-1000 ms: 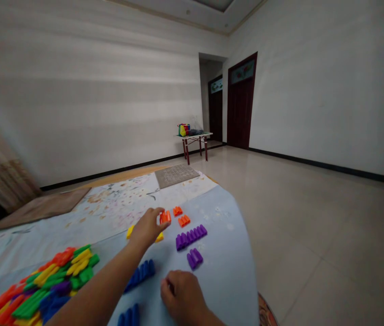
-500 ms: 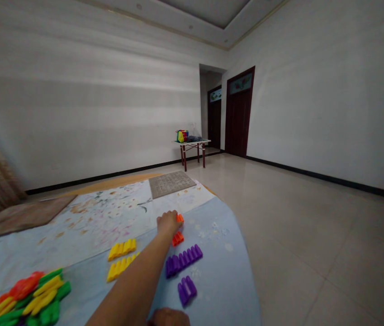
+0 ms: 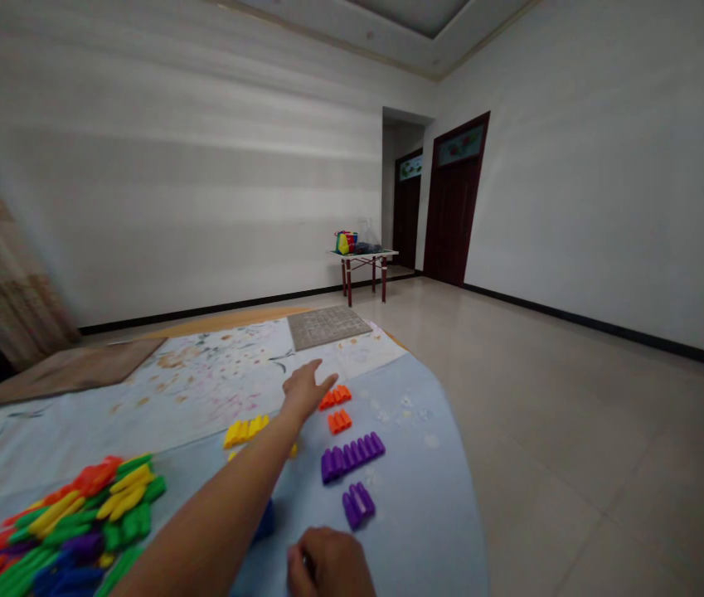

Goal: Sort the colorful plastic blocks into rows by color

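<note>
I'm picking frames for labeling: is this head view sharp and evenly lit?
Head view: the curtain at the left edge is motion-smeared, the wall shows faint horizontal banding, wide-lens bending stretches the corners; the orange blocks by the left hand stay fairly crisp.

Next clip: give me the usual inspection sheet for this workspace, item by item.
Surface: light blue cloth over a floral sheet.
Job's things: two orange block rows, sorted beside yellow rows and purple rows.
Clutter: mixed pile of coloured blocks at near left; grey mat at the far end.
Hands: left hand open, fingers extended at the far orange row; right hand curled on the cloth, contents not visible.
Cables: nothing seen.
Surroundings: small table with items, dark doors, tiled floor.
</note>
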`<act>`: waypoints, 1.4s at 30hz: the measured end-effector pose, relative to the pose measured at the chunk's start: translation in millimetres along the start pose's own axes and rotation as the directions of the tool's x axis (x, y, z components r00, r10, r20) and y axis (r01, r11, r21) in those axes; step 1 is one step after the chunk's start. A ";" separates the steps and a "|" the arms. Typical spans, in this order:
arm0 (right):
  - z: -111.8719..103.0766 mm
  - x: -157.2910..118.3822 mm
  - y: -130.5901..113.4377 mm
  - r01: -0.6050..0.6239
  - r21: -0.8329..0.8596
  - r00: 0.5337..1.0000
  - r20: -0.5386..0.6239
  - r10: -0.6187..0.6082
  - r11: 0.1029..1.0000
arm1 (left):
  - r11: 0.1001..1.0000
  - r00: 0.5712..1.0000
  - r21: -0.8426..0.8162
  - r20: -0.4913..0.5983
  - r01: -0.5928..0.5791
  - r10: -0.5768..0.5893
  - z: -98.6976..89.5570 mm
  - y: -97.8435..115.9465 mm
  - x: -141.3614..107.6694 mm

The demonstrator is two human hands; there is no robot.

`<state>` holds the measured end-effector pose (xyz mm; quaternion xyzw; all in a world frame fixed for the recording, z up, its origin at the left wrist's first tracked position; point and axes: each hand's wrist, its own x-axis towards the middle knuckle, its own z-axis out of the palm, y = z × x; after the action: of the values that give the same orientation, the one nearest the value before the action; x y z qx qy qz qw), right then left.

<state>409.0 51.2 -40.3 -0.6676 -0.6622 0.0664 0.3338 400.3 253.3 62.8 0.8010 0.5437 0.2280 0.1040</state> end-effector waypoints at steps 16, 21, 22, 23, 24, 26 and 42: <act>-37.1 -12.1 -1.3 0.057 0.188 0.992 0.101 -0.077 0.981 | 0.936 0.960 0.216 -0.013 0.277 -0.280 -185.9 -182.3 -208.2; -35.9 -13.5 0.1 0.049 0.161 0.991 0.113 -0.068 0.986 | 0.951 0.972 0.219 0.035 0.217 -0.230 -179.0 -200.3 -239.7; -35.1 -13.2 0.9 0.048 0.154 0.991 0.119 -0.067 0.987 | 0.954 0.978 0.232 0.039 0.191 -0.206 -174.3 -198.8 -242.3; -34.4 -12.8 1.8 0.052 0.149 0.989 0.127 -0.071 0.988 | 0.955 0.983 0.248 0.045 0.160 -0.177 -169.3 -196.6 -243.6; -33.6 -12.4 2.7 0.055 0.145 0.988 0.134 -0.075 0.988 | 0.956 0.988 0.266 0.059 0.125 -0.146 -164.7 -194.2 -243.8; -32.8 -11.7 4.0 0.060 0.141 0.987 0.140 -0.080 0.988 | 0.948 0.990 0.312 0.099 0.062 -0.098 -157.7 -189.8 -241.9; -36.6 -12.5 4.1 0.051 0.187 0.985 0.151 -0.080 0.981 | 0.889 0.923 0.312 0.079 0.336 -0.377 -164.2 -174.1 -264.9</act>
<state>430.5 26.9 -18.8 -0.6046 -0.6994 0.1682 0.3421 97.7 64.0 67.4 0.7074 0.7009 0.0666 0.0618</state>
